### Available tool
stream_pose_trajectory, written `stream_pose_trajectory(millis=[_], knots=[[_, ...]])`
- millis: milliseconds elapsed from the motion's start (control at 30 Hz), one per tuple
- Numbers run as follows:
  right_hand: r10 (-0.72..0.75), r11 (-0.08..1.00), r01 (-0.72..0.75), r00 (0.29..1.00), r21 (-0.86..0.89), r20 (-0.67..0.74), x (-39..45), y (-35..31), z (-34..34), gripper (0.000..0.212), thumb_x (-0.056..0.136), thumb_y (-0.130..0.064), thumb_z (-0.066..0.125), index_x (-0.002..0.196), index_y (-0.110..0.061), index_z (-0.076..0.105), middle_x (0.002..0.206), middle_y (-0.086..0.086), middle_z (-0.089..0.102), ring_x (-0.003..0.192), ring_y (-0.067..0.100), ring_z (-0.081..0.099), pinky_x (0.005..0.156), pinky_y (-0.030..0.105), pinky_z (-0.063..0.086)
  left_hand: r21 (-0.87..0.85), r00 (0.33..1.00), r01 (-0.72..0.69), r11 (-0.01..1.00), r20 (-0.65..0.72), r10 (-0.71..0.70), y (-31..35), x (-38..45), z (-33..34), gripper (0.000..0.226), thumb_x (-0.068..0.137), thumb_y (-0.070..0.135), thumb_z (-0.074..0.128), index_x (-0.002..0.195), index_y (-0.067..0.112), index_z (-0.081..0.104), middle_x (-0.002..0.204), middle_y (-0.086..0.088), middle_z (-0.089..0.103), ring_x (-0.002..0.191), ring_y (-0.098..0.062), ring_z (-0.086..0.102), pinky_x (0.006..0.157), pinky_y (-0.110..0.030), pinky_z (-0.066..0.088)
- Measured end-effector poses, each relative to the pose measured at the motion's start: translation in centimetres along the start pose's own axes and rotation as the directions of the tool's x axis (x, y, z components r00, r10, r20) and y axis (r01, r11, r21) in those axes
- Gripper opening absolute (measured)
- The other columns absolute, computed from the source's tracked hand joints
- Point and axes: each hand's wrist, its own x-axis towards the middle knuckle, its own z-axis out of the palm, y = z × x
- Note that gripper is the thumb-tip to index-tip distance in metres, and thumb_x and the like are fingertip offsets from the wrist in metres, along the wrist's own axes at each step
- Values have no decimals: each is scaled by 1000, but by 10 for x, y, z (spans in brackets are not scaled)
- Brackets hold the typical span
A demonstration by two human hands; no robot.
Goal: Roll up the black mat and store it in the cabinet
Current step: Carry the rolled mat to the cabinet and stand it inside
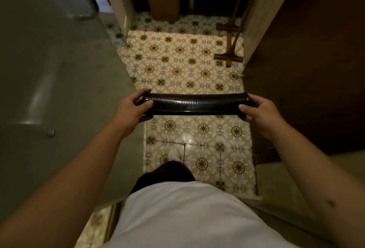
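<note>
Crosswise, rolled black mat (195, 104) between left hand (131, 109) and right hand (259, 112), fingers curled round each end

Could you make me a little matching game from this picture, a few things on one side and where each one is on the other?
Things:
1. rolled black rubber mat
2. brown woven basket
3. wooden long-handled floor tool
4. patterned yellow floor tiles

Places:
A. leaning at the right wall
B. underfoot
C. held between left hand and right hand
D. in the far dark recess

Pairs: 1-C, 2-D, 3-A, 4-B
</note>
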Motion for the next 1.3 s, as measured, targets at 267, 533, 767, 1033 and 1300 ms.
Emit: stream_pose_trajectory(millis=[267, 533, 767, 1033, 1300], knots=[[34, 999, -33, 998, 25, -47, 118, -49, 52, 49, 85, 6, 61, 130, -13, 56, 118, 6, 61, 102, 22, 61, 76, 31, 54, -36, 998, 38, 999, 51, -37, 47, 135, -35, 45, 88, -2, 61, 114, 34, 63, 122, -6, 58, 104, -28, 62, 72, -36, 58], [5, 999, -3, 999, -45, 40, 213, -97, 86, 44, 82, 3, 65, 118, -21, 62, 112, 2, 65, 99, 20, 65, 75, 30, 56, -68, 999, 43, 997, 7, -43, 80, 208, -64, 47, 88, -2, 61, 111, 38, 66, 123, -3, 59, 104, -27, 63, 73, -37, 57], [14, 999, -7, 992, -52, 126, 313, -129, 93, 42, 79, 4, 68, 102, -30, 70, 103, -5, 70, 98, 21, 66, 70, 29, 56, -86, 997, 40, 996, -55, -45, 105, 268, -62, 47, 88, -3, 60, 112, 37, 64, 125, -4, 58, 103, -26, 63, 71, -33, 57], [16, 994, 10, 970, -107, 242, 469, -193, 91, 53, 79, 5, 67, 128, -13, 58, 119, 6, 64, 105, 24, 62, 83, 39, 55, -143, 977, -2, 990, -212, -29, 140, 370, -27, 47, 87, -4, 61, 112, 35, 67, 121, -2, 62, 96, -20, 68, 78, -40, 58], [39, 978, 31, 944, -207, 327, 597, -265, 106, 50, 77, 3, 70, 122, -19, 62, 113, 3, 65, 102, 25, 63, 81, 38, 57, -250, 920, 22, 968, -373, -117, 171, 458, -2, 52, 90, -2, 59, 137, 18, 46, 122, 0, 62, 103, -18, 64, 77, -38, 58]])
